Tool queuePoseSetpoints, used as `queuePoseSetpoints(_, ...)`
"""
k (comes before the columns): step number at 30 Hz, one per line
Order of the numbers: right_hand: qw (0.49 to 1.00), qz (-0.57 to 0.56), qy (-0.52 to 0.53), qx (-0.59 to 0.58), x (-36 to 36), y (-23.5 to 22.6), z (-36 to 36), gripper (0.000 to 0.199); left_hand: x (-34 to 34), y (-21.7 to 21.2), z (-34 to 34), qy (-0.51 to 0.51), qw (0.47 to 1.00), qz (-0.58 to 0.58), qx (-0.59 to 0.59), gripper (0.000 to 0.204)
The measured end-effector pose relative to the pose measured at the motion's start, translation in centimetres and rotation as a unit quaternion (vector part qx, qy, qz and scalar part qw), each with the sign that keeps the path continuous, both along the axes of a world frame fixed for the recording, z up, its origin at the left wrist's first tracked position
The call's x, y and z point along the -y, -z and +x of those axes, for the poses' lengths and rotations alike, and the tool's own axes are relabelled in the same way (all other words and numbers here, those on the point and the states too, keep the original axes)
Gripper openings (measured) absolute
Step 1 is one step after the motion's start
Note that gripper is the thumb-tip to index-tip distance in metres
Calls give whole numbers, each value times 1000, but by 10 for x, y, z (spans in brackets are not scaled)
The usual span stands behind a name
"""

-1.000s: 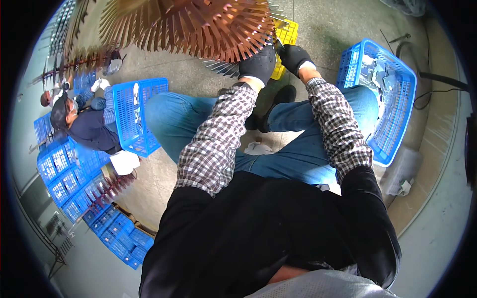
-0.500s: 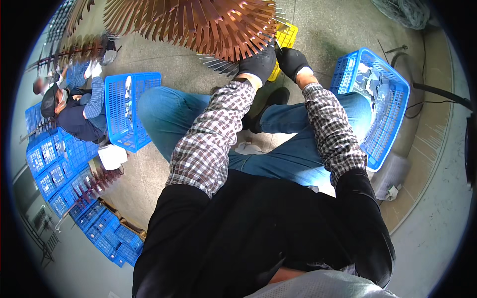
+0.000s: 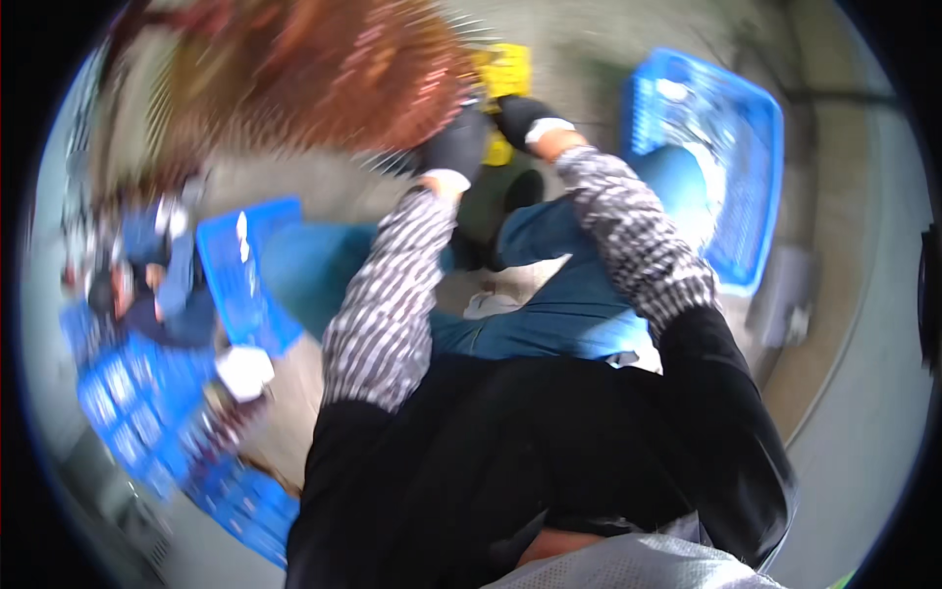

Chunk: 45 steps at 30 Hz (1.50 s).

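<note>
A big round rack of reddish-brown flat strips point(image 3: 324, 79), layered like a fan, fills the upper left and is smeared by motion. My left hand point(image 3: 456, 142), in a black glove, is at the rack's lower right edge; its fingers are blurred and partly hidden against the strips. Just right of it is my right hand point(image 3: 520, 120), also black-gloved, in front of a yellow plastic basket point(image 3: 506, 67). Whether either hand grips a strip, I cannot make out. Thin pale metal prongs stick out from the rack's rim.
To my right stands a blue plastic crate point(image 3: 760, 187) holding shiny metal pieces. Another blue crate point(image 3: 235, 260) is by my left knee. Beyond it a seated co-worker point(image 3: 162, 294) works near stacked blue crates point(image 3: 137, 402). A wall runs along the far right.
The whole view has swung and blurred, so the rack, crates and both hands now appear further left. My hands remain by the rack's right edge, close together.
</note>
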State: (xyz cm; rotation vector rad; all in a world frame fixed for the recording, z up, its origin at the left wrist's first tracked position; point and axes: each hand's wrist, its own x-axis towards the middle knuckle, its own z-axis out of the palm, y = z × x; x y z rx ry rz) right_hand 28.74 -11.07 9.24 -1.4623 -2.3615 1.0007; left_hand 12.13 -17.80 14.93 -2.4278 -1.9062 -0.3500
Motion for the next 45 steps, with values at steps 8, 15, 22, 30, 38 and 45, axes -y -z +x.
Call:
queuePoseSetpoints(8, 982, 69, 148, -93, 5, -168, 109, 34, 13, -38, -6, 13, 993, 110, 50, 38)
queuePoseSetpoints(15, 928, 128, 303, 176, -7, 10, 374, 79, 34, -29, 3, 19, 998, 63, 20, 43)
queuePoseSetpoints(22, 913, 80, 361, 173, -3, 82, 439, 44, 22, -30, 14, 62, 995, 72, 12, 48)
queuePoseSetpoints(30, 859, 301, 257, 326, 33, 16, 353, 32, 19, -23, 0, 28, 995, 54, -75, 61)
queuePoseSetpoints(38, 866, 43, 486, -108, 57, -87, 360, 27, 42, -33, 12, 4, 996, 56, -63, 60)
queuePoseSetpoints(45, 719, -119, 380, -569, 57, -170, 292, 33, 78, -67, 37, 47, 996, 76, -27, 51)
